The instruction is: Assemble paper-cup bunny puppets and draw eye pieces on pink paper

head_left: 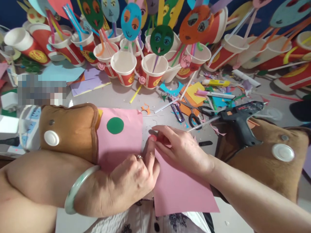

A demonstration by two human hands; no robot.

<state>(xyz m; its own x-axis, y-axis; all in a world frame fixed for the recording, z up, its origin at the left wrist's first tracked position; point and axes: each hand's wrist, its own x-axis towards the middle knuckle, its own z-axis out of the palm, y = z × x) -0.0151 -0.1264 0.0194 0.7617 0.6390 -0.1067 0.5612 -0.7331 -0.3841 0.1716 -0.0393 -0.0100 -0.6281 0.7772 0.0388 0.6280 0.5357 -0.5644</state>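
My left hand (136, 174), wearing a ring and a pale green bangle (81, 187), is closed, with its index fingertip against a small pink-red paper piece (153, 137). My right hand (183, 149) meets it from the right, fingers pinched on the same piece. Fingers hide much of this piece. Beneath and beside my right hand lies a pink paper sheet (182, 191). To the left is another pink sheet (131, 129) with a green paper circle (115, 125) on it.
Brown cushions (68, 132) lie at both sides, with a black glue gun (240, 119) on the right one. Scissors (194, 116), a pink marker (215, 94), a yellow tube (215, 82) and paper scraps spread behind my hands. Red-and-white paper cups (154, 72) with paper-face puppets (131, 21) line the back.
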